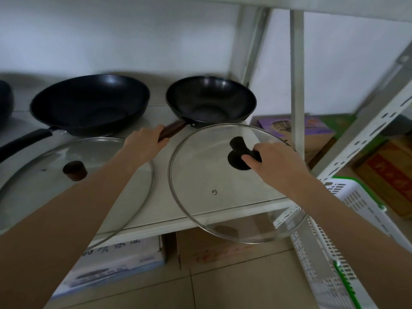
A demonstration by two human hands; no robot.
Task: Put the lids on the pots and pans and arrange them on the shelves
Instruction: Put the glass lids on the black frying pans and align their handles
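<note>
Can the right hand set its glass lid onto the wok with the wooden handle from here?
Probably yes: the right hand holds the glass lid just before the open wok, nothing between; the left hand steadies its handle.

L hand point(145, 141) grips the brown handle point(172, 129) of the small wok point(210, 101) on the white shelf point(160, 221). R hand point(274, 161) holds the black knob point(242, 153) of a glass lid point(223, 197), tilted, its near edge past the shelf front. A bigger wok point(89, 103) w/ black handle sits left of the small one, both uncovered. 2nd glass lid point(107, 186) w/ brown knob lies flat in front of it, partly under the L forearm. Boxes point(120, 259) on the floor below, white basket point(347, 197) at right
</note>
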